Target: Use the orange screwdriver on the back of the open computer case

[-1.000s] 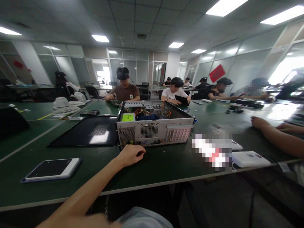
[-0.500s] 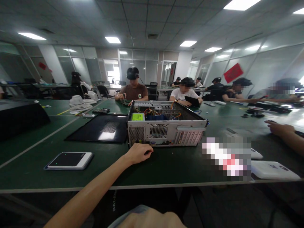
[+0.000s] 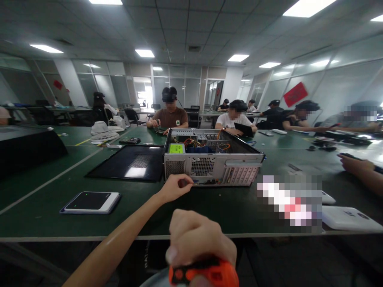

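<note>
My left hand (image 3: 175,188) is pinching at the rear of the open grey metal computer case (image 3: 209,167) on the green table (image 3: 44,179), its black side panel (image 3: 131,163) already off alongside. My right hand (image 3: 199,241) is gripping an orange-handled tool (image 3: 206,275), not yet applied.

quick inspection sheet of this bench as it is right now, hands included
surface: green table with a pale front edge.
job's things: open computer case, rear panel facing the camera; orange tool low in view.
clutter: black side panel lying flat left of the case; flat white-edged device; white box; white fan further back.
hands: left hand has its fingertips at the case's lower rear corner, grip unclear; right hand is closed on the orange tool.
cables: coloured wires inside the case.
surroundings: people seated across the table; another person's hand at right.
</note>
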The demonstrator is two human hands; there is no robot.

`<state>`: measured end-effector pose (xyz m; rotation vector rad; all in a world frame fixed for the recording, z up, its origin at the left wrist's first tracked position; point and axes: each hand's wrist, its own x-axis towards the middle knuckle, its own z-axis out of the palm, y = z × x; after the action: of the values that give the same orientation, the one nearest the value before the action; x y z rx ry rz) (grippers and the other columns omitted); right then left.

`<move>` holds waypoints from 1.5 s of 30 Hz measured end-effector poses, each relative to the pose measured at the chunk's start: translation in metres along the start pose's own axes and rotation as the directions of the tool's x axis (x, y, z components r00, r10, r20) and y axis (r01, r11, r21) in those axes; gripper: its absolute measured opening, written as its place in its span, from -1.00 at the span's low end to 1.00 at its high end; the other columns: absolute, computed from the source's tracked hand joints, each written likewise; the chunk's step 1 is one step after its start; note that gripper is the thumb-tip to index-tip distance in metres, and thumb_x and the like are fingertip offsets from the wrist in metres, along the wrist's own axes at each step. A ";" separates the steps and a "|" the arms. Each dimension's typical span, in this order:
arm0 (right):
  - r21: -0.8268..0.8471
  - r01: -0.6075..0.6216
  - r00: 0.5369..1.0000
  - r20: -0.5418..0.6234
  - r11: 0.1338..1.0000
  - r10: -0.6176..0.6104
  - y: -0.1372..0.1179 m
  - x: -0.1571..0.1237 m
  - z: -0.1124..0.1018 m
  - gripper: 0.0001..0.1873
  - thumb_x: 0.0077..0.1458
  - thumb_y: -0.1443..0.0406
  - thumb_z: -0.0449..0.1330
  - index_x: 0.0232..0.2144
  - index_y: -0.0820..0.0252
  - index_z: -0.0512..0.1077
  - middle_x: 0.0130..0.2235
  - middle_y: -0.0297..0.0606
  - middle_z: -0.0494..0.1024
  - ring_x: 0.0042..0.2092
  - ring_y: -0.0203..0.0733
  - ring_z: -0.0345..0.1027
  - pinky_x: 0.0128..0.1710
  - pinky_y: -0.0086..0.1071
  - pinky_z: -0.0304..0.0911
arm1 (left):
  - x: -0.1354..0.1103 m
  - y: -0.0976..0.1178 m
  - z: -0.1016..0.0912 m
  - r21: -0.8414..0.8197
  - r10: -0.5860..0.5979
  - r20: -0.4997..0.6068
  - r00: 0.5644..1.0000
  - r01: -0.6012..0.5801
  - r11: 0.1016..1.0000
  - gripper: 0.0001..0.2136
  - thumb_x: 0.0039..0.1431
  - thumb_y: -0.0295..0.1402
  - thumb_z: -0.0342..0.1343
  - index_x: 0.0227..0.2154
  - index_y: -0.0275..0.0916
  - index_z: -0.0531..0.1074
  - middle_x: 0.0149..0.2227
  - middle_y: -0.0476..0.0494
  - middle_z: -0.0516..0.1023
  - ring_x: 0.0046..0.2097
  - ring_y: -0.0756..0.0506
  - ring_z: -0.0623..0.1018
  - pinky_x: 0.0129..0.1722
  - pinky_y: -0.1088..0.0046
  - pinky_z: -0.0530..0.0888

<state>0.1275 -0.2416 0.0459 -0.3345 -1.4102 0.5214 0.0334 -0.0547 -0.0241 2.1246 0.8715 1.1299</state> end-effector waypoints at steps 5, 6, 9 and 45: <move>0.030 -0.082 0.903 -0.420 0.996 0.087 0.033 0.019 -0.025 -0.69 0.19 0.10 0.16 -0.36 0.17 0.58 -0.61 -0.41 0.38 -0.60 -0.33 0.20 -0.63 -0.47 0.09 | 0.007 0.003 -0.013 -0.493 -0.156 0.052 0.986 0.161 0.855 -0.69 0.02 -0.15 0.39 -0.32 -0.29 0.54 -0.54 0.06 0.47 -0.64 0.12 0.26 -0.67 0.59 0.17; 0.027 -0.104 0.858 -0.503 0.994 0.103 0.038 0.022 -0.031 -0.73 0.17 0.15 0.16 -0.40 0.18 0.56 -0.62 -0.42 0.36 -0.61 -0.34 0.19 -0.63 -0.48 0.11 | 0.008 0.003 -0.015 -0.546 -0.165 0.056 0.985 0.169 0.820 -0.66 -0.01 -0.13 0.41 -0.32 -0.29 0.54 -0.56 0.07 0.46 -0.65 0.13 0.25 -0.69 0.60 0.15; 0.032 -0.122 0.697 -0.709 0.992 0.109 0.053 0.033 -0.047 -0.74 0.15 0.18 0.14 -0.49 0.18 0.48 -0.63 -0.47 0.33 -0.64 -0.35 0.19 -0.68 -0.50 0.15 | 0.009 0.005 -0.021 -0.653 -0.192 0.039 0.981 0.170 0.738 -0.63 -0.07 -0.14 0.47 -0.32 -0.30 0.53 -0.57 0.07 0.46 -0.66 0.14 0.25 -0.71 0.63 0.12; -0.020 -0.260 0.689 -0.704 0.966 0.171 0.085 0.031 -0.052 -0.72 0.16 0.13 0.27 -0.46 0.23 0.47 -0.47 -0.44 0.48 -0.58 -0.34 0.39 -0.59 -0.46 0.37 | 0.005 0.013 -0.038 -0.900 -0.168 0.123 0.978 0.181 0.396 -0.65 -0.15 -0.35 0.50 -0.28 -0.27 0.54 -0.59 0.19 0.24 -0.63 0.18 0.13 -0.69 0.68 0.08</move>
<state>0.1692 -0.1492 0.0205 -0.7226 -0.6515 0.4317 0.0064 -0.0519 0.0057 1.0590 0.2787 1.0948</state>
